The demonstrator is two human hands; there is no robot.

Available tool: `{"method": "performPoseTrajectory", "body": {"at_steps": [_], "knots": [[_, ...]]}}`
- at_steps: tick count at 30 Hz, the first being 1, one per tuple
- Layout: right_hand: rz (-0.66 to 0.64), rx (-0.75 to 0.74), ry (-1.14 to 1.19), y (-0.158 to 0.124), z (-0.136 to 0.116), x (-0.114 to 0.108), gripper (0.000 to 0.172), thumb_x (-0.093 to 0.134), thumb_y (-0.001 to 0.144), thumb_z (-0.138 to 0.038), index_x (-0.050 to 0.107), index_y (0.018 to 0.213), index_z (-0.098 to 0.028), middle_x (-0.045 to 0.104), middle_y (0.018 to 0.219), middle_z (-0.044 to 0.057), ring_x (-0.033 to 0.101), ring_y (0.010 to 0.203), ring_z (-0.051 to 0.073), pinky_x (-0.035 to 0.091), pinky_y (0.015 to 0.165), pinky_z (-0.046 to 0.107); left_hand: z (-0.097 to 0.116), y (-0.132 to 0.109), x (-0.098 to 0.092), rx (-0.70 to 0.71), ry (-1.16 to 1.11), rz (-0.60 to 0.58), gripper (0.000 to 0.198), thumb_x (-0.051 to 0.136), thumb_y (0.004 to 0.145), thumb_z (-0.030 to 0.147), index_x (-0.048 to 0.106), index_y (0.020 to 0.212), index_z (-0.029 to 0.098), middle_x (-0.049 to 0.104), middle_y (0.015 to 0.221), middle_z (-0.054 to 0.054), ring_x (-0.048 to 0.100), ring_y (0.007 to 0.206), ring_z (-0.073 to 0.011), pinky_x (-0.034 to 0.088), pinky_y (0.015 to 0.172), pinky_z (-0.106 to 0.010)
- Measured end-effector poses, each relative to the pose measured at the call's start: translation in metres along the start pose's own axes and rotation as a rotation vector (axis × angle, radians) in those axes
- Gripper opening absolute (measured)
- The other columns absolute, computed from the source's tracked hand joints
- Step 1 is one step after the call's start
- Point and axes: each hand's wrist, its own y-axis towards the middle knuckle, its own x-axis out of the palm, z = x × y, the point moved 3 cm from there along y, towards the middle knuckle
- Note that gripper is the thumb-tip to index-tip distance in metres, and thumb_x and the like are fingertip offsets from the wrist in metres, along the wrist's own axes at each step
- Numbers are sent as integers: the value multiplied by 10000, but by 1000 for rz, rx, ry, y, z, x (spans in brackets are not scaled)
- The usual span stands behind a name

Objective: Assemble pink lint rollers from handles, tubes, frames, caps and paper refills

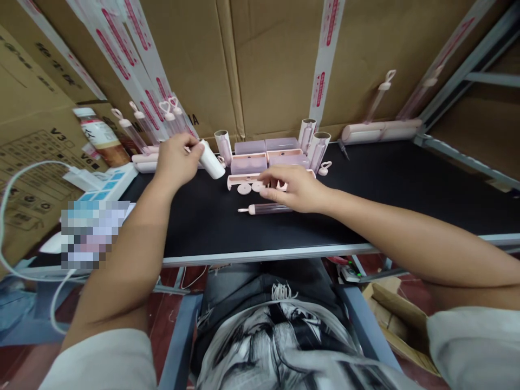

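Observation:
My left hand (179,160) pinches a white cylindrical tube (212,160), tilted just above the black work surface. My right hand (294,187) has its thumb and fingers apart, beside two small pale pink discs (244,189); whether it touches the nearer disc is hard to tell. A pale pink strip-like holder (239,180) lies behind the discs, partly covered by the fingers. In front rests a clear tube with a pink looped cap (268,209), its right end under my right hand. Translucent lilac boxes with pink rims (248,162) stand behind.
Open upright tubes (319,147) flank the boxes. Pink cylinders (365,132) and clear looped-cap wands (379,95) stand at the back right, with similar ones at left. A bottle (101,138), a power strip (109,187) and white cables are at left. Cardboard (272,65) walls the back.

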Motion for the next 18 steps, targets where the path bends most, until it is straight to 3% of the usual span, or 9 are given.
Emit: {"method": "performPoseTrajectory", "body": {"at_steps": [2,4,6,8,11,13,15,18], "knots": [[148,26,29,1,8,-5,405,667,1088,-505,738,1296,-164,808,1148,133,719,924,241,579,897,408,7,-1,-4,-28,-227,70,228,811,935,428,692,895,237,671,736,17,647,676,-174,584,687,-323],[250,62,60,1,15,-8,548,725,1039,-573,680,1417,-178,780,1293,157,721,1001,258,596,890,413,25,-9,-1,-27,-504,62,376,817,943,580,664,911,237,620,652,39,612,568,-147,516,538,-279],[277,93,99,1,18,-9,757,804,960,-658,600,1530,-203,726,1452,179,722,1107,287,610,895,424,50,-25,9,6,-682,-36,507,823,919,714,655,946,237,667,700,11,662,591,-164,541,522,-285],[242,101,139,1,17,-8,837,832,923,-699,567,1548,-208,735,1444,173,730,1119,296,614,891,427,74,-42,18,55,-740,-111,574,803,921,783,661,979,230,726,863,-37,699,644,-168,571,539,-295],[223,109,150,-1,10,-11,724,781,972,-698,602,1469,-203,795,1195,109,739,979,265,608,841,409,94,-59,23,192,-656,-123,593,775,936,788,703,1090,220,730,1298,-133,764,839,-196,637,655,-328],[289,124,113,-2,9,-16,695,748,992,-733,614,1450,-227,783,1142,88,736,958,265,621,832,421,96,-62,20,261,-500,-78,599,797,935,721,702,1266,231,679,1445,-151,778,990,-239,660,792,-359],[389,116,71,-3,10,-22,728,715,992,-800,601,1475,-266,765,1204,96,743,1034,294,651,874,467,95,-61,18,253,-318,-105,544,770,973,592,667,1365,229,722,1388,-139,780,1038,-266,653,904,-393],[494,65,42,-3,16,-25,800,663,982,-881,563,1522,-300,731,1278,116,740,1124,329,672,930,535,96,-62,22,172,-12,-324,392,688,993,389,664,1336,200,819,1195,-113,806,1053,-316,630,986,-441]]}}
